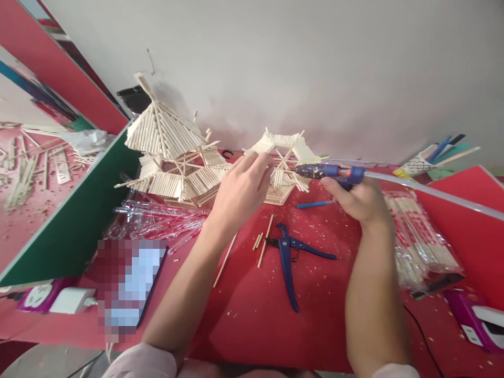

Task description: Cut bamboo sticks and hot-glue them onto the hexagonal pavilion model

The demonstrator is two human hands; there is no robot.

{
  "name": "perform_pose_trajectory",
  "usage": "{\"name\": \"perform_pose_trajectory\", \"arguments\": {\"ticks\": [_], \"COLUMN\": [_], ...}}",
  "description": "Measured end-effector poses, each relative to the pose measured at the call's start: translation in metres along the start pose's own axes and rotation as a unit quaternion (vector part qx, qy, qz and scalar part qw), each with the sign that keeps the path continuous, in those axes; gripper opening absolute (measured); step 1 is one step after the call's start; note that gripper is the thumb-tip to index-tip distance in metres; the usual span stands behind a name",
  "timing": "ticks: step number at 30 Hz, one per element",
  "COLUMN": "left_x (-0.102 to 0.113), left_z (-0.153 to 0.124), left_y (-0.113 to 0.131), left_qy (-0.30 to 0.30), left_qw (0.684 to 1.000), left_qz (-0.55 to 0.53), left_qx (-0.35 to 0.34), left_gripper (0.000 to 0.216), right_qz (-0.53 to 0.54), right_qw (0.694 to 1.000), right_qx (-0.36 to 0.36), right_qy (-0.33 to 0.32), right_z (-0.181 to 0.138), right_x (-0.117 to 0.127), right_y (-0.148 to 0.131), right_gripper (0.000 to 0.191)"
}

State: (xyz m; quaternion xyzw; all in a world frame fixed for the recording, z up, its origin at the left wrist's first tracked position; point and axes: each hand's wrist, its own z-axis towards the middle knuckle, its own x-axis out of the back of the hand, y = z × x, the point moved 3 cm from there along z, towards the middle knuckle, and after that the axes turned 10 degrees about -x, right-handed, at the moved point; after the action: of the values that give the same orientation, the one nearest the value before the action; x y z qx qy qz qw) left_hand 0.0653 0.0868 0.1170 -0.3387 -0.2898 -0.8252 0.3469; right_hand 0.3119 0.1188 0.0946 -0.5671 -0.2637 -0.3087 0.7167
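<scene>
My right hand [360, 197] is closed round a blue hot glue gun [318, 171], with a long translucent glue stick [425, 190] running out of its back. The nozzle points left at a small roof model made of wooden sticks [297, 148]. At that model's near-left side is my left hand [248, 181], its fingers bent together; what they hold, if anything, is hidden. Left of it stands a taller stick pavilion [177, 152] with a pointed roof. Blue cutting pliers [289, 252] lie on the red table near several short cut sticks [263, 247].
A green divider [79, 220] borders the left and a red panel [472, 210] the right. Bagged sticks [421, 236] lie at right, plastic wrappers [157, 215] at left. A blurred-out phone [134, 283], a blue pen [314, 204] and purple power strips [470, 320] are also there.
</scene>
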Motion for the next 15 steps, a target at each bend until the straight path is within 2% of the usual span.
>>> {"name": "perform_pose_trajectory", "arguments": {"ticks": [4, 9, 15], "left_x": [-0.010, -0.023, -0.020], "left_z": [-0.002, -0.004, -0.004], "left_y": [-0.012, -0.017, -0.014], "left_qy": [0.002, -0.015, -0.010], "left_qw": [1.000, 1.000, 1.000], "left_qz": [0.012, 0.014, 0.020], "left_qx": [0.009, -0.008, -0.022], "left_gripper": [0.015, 0.019, 0.025], "right_qz": [-0.001, -0.023, -0.032], "right_qw": [0.999, 0.999, 0.999], "right_qx": [0.034, 0.039, 0.037], "right_qy": [0.009, 0.007, 0.015], "right_z": [0.002, 0.002, 0.003], "right_x": [-0.001, -0.005, -0.007], "right_y": [-0.003, -0.005, -0.005], "right_gripper": [0.032, 0.032, 0.034]}}
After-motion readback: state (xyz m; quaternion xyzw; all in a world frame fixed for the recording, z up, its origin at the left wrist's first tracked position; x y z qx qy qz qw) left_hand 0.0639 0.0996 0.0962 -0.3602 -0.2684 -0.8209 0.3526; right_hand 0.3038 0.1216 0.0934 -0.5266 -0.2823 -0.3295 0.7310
